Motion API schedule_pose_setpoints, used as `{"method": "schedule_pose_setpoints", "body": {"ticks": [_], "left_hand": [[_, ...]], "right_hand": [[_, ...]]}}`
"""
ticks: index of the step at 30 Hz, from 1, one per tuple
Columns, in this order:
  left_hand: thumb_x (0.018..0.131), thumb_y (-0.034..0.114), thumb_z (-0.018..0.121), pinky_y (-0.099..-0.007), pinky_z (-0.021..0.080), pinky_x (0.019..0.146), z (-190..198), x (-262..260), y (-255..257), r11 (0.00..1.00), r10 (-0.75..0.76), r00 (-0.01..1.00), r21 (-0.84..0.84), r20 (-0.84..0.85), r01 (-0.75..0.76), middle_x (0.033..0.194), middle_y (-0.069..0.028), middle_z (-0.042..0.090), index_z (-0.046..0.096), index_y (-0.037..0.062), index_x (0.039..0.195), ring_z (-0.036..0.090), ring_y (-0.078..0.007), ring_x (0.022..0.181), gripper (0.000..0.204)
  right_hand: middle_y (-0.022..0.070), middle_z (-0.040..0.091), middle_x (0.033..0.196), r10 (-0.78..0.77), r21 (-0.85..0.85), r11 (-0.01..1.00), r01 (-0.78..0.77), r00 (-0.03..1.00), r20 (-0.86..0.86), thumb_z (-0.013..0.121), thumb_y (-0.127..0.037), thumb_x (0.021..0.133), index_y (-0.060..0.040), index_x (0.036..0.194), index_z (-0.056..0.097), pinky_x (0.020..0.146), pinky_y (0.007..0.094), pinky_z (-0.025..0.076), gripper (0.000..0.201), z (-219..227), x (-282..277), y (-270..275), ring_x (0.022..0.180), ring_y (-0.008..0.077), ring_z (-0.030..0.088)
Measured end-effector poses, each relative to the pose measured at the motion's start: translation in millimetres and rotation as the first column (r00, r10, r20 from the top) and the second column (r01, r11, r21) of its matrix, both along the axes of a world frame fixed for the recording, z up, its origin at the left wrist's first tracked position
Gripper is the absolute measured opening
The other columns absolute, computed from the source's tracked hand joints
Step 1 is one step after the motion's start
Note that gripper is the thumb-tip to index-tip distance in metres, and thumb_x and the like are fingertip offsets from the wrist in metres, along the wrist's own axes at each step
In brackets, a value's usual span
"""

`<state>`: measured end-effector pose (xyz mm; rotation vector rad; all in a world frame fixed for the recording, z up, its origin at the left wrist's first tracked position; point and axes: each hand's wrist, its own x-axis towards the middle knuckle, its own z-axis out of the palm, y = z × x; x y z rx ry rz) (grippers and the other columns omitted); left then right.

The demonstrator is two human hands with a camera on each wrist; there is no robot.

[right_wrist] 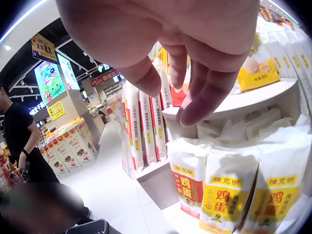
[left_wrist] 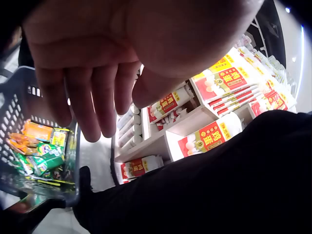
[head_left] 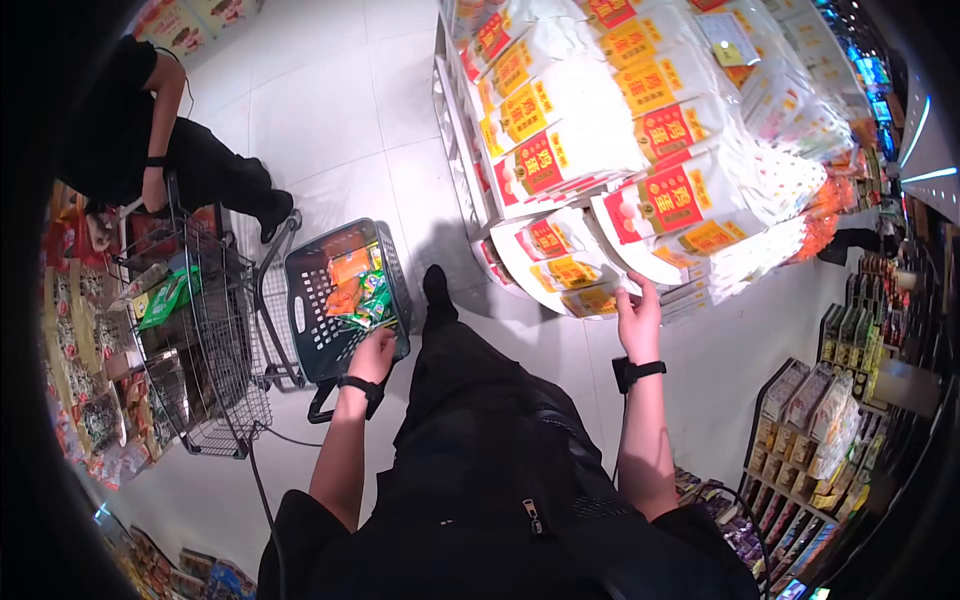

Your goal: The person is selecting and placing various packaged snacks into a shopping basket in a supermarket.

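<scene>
My left hand (head_left: 373, 355) hangs over the near side of a dark grey shopping basket (head_left: 308, 330). Its fingers (left_wrist: 80, 97) are extended and hold nothing in the left wrist view. Orange packets (head_left: 348, 263) and green packets (head_left: 372, 300) lie inside the basket. At the front of a stepped white display, my right hand (head_left: 640, 318) reaches toward white packs with red labels (head_left: 670, 200) marked 鸡蛋. Loosely bent fingers (right_wrist: 202, 100) hang at the shelf edge in the right wrist view, above upright packs with yellow labels (right_wrist: 226, 195); nothing shows in their grasp.
On the left a person in black (head_left: 165, 110) stands by a wire shopping cart (head_left: 195, 340) holding a green package (head_left: 170, 298). White floor tiles (head_left: 310, 100) run between cart and display. Further goods fill a shelf rack (head_left: 800, 430) at the right.
</scene>
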<state>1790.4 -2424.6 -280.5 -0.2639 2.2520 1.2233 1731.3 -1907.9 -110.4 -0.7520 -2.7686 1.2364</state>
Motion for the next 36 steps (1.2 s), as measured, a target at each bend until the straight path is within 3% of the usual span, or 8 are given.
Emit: {"method": "schedule_pose_setpoints", "body": {"ticks": [4, 7, 9, 15, 19, 24, 28, 36], "left_hand": [[0.107, 0.018, 0.065, -0.0443, 0.059, 0.088, -11, 55, -9, 0.999, 0.039, 0.998, -0.002, -0.046, -0.039, 0.103, -0.0240, 0.078, 0.070, -0.0014, 0.125, 0.077, -0.0383, 0.097, 0.027], [0.108, 0.017, 0.066, -0.0379, 0.059, 0.085, -18, 86, 0, 0.994, 0.084, 0.988, 0.080, -0.130, -0.074, 0.102, -0.0148, 0.078, 0.069, 0.0006, 0.129, 0.075, -0.0245, 0.092, 0.027], [0.111, 0.017, 0.064, -0.0328, 0.057, 0.084, 1, 102, 20, 0.983, 0.105, 0.990, 0.163, -0.096, -0.088, 0.104, -0.0079, 0.076, 0.068, -0.0005, 0.131, 0.071, -0.0155, 0.091, 0.027], [0.113, 0.020, 0.064, -0.0318, 0.056, 0.093, 63, 142, 93, 0.955, -0.080, 0.993, 0.278, -0.084, 0.101, 0.114, -0.0080, 0.076, 0.067, 0.0000, 0.135, 0.070, -0.0146, 0.105, 0.030], [0.113, 0.021, 0.065, -0.0321, 0.056, 0.095, 83, 143, 143, 0.868, -0.134, 0.988, 0.472, -0.074, 0.153, 0.117, -0.0087, 0.074, 0.063, -0.0001, 0.140, 0.070, -0.0150, 0.107, 0.035], [0.113, 0.031, 0.066, -0.0336, 0.056, 0.098, 120, 104, 209, 0.854, -0.222, 0.971, 0.463, -0.088, 0.238, 0.130, -0.0117, 0.070, 0.042, 0.0026, 0.159, 0.070, -0.0169, 0.111, 0.059], [0.115, 0.043, 0.060, -0.0437, 0.059, 0.105, 167, 58, 272, 0.801, -0.156, 0.988, 0.582, -0.023, 0.140, 0.151, -0.0183, 0.060, 0.028, 0.0030, 0.167, 0.065, -0.0285, 0.132, 0.073], [0.111, 0.059, 0.058, -0.0524, 0.052, 0.117, 174, -86, 372, 0.425, -0.145, 0.953, 0.886, 0.267, -0.184, 0.163, -0.0167, 0.038, 0.024, 0.0085, 0.166, 0.052, -0.0315, 0.146, 0.083]], "right_hand": [[0.0151, 0.072, 0.120, 0.007, -0.012, 1.000, -0.008, 0.994, -0.111, 0.071, -0.015, 0.105, 0.0002, 0.139, 0.063, 0.081, 0.0348, 0.060, 0.038, 10, 21, 25, 0.093, 0.0192, 0.072], [0.0152, 0.070, 0.122, 0.052, 0.011, 0.999, -0.051, 0.973, -0.225, 0.070, -0.013, 0.105, 0.0005, 0.137, 0.064, 0.079, 0.0338, 0.059, 0.036, 17, 69, 20, 0.087, 0.0187, 0.070], [0.0158, 0.070, 0.121, 0.064, -0.023, 0.997, -0.068, 0.985, -0.162, 0.069, -0.013, 0.105, 0.0007, 0.135, 0.064, 0.079, 0.0338, 0.059, 0.033, 8, 118, 13, 0.086, 0.0187, 0.071], [0.0160, 0.075, 0.121, 0.149, -0.273, 0.956, -0.106, 0.979, 0.139, 0.071, -0.015, 0.104, 0.0005, 0.131, 0.068, 0.083, 0.0359, 0.061, 0.031, -59, 306, -5, 0.090, 0.0244, 0.076], [0.0152, 0.077, 0.116, 0.145, -0.317, 0.942, -0.114, 0.986, 0.077, 0.070, -0.015, 0.104, 0.0010, 0.130, 0.069, 0.083, 0.0356, 0.061, 0.031, -66, 372, 5, 0.088, 0.0225, 0.076], [0.0160, 0.079, 0.108, -0.057, -0.364, 0.931, 0.023, 0.995, -0.083, 0.068, -0.014, 0.107, 0.0031, 0.126, 0.069, 0.081, 0.0340, 0.061, 0.026, -60, 377, 25, 0.090, 0.0225, 0.078], [0.0154, 0.078, 0.112, -0.233, -0.492, 0.855, 0.165, 0.969, -0.081, 0.067, -0.015, 0.109, 0.0034, 0.130, 0.065, 0.081, 0.0323, 0.060, 0.028, -70, 361, 30, 0.093, 0.0209, 0.079], [0.0123, 0.074, 0.124, -0.256, -0.560, 0.799, 0.216, 0.967, 0.007, 0.065, -0.015, 0.110, 0.0001, 0.137, 0.062, 0.084, 0.0301, 0.060, 0.031, -68, 308, 20, 0.097, 0.0198, 0.078]]}}
